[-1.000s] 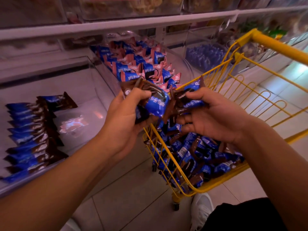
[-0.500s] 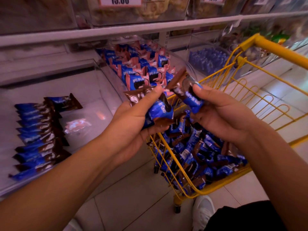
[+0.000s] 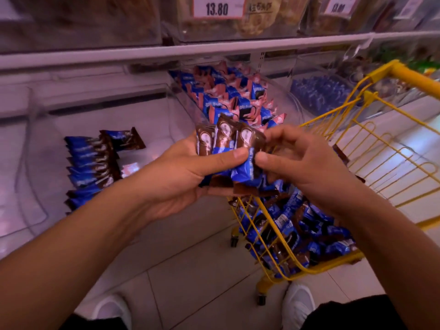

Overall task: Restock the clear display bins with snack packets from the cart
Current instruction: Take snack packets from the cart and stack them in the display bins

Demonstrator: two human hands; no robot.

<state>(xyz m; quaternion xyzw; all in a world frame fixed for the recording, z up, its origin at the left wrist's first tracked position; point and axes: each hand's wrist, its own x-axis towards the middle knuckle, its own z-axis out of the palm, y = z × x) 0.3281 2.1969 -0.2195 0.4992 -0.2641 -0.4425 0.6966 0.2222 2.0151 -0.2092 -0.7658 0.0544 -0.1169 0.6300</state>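
Shop shelving fills the upper frame, and at centre the left hand (image 3: pixel 181 172) clamps a fanned stack of packets (image 3: pixel 226 148) while the right hand (image 3: pixel 297 167) seemingly pinches its edge, so one could slip beside the cart (image 3: pixel 381 144), missing the bin (image 3: pixel 35 177) at left.

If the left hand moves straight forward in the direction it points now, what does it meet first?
Probably the bin of pink-and-blue packets behind the held packets; the left hand points up-right toward it, though depth is unclear.
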